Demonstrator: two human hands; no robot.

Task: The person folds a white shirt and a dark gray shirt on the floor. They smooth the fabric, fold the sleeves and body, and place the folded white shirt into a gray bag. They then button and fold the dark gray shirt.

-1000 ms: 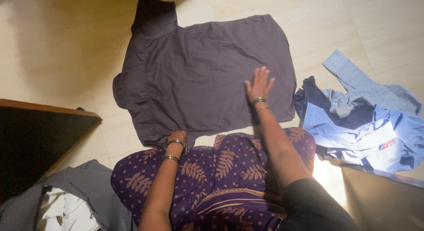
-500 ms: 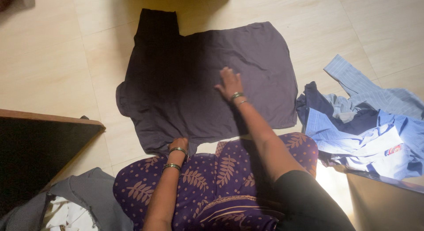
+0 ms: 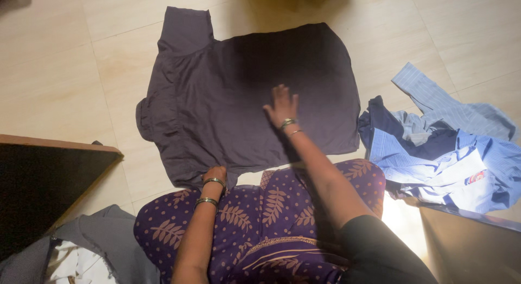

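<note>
A dark grey shirt (image 3: 239, 94) lies spread flat on the tiled floor (image 3: 65, 67), one sleeve pointing up. The right hand (image 3: 282, 106) presses on its middle, palm down and fingers spread, while the left hand (image 3: 215, 174) pinches the near hem (bangles on both wrists). A heap of blue striped shirts (image 3: 445, 148) lies just beside it on the right.

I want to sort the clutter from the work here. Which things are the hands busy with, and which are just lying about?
In hand:
dark shirt, spread flat on the floor
right hand, pressed flat on it
left hand, at its near edge

Lying about:
blue striped clothes, heaped to the right
grey cloth, lower left
dark wooden board, left
</note>
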